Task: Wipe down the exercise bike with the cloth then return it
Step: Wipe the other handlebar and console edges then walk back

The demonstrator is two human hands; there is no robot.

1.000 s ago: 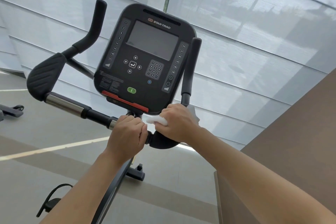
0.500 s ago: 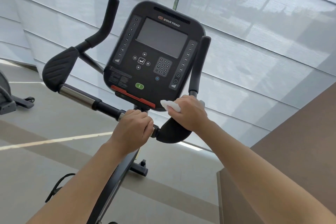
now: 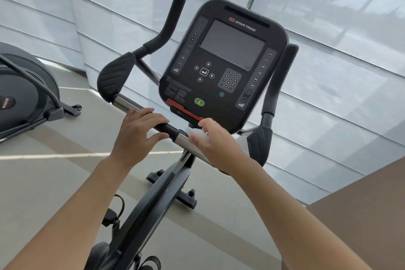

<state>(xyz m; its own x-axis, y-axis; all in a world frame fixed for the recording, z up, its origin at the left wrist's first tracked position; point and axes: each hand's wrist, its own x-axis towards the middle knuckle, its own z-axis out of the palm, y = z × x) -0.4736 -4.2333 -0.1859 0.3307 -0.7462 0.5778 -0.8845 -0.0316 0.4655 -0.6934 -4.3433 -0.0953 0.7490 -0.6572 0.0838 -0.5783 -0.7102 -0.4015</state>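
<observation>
Black bike (image 3: pixel 221 68): up past both hands; wiping looks part done.
Bar (image 3: pixel 140 112): under both hands.
Left hand (image 3: pixel 137 136): fingers loose on bar, holds nothing.
Right hand (image 3: pixel 215 144): presses cloth on bar.
Cloth (image 3: pixel 195 132): white, under right fingers; not put back yet.

The console (image 3: pixel 221 66) stood above the handlebar (image 3: pixel 140 112), on which the left hand (image 3: pixel 135 136) lay left of the right hand (image 3: pixel 214 144) (cloth (image 3: pixel 197 135) beneath it), another machine (image 3: pixel 26 92) far left.

A gym: exercise bike (image 3: pixel 166 186) with console (image 3: pixel 223 66), second machine (image 3: pixel 26 90) beside it
</observation>
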